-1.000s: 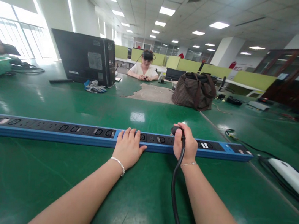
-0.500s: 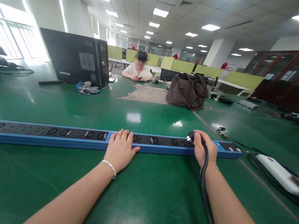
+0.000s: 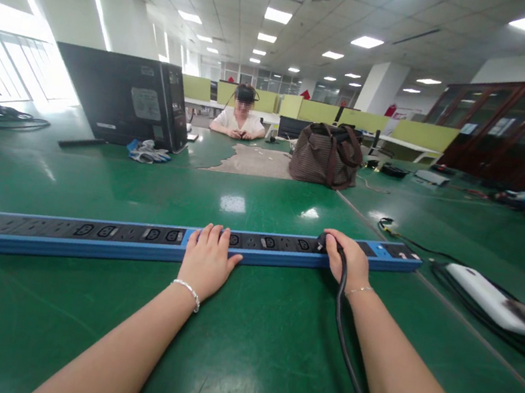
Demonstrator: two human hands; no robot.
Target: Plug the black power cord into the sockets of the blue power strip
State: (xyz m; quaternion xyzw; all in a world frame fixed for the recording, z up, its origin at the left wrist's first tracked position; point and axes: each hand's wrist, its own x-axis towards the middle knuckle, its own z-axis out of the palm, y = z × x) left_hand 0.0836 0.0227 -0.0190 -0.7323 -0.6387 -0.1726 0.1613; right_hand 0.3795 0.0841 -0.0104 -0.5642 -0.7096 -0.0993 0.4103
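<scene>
A long blue power strip (image 3: 211, 256) with black sockets lies across the green table in front of me. My left hand (image 3: 205, 259) rests over its middle, fingers stretched flat across the top and thumb apart. Further right, my right hand (image 3: 347, 259) is closed round a black plug (image 3: 322, 241), which is down at a socket near the strip's right end. How deep the plug sits in the socket cannot be made out. From it a thick black cable (image 3: 342, 346) runs under my right wrist toward the bottom edge.
A black computer case (image 3: 121, 100) stands back left, with gloves (image 3: 148, 152) beside it. Behind the table's far side sits a person (image 3: 240, 118). A brown bag (image 3: 325, 157) is at the back centre. A white device (image 3: 491, 298) and black cables lie to the right.
My right hand has brought the plug left and down onto the strip; its metal prongs, visible before, no longer show. My left hand stays on the strip. The view has shifted slightly.
</scene>
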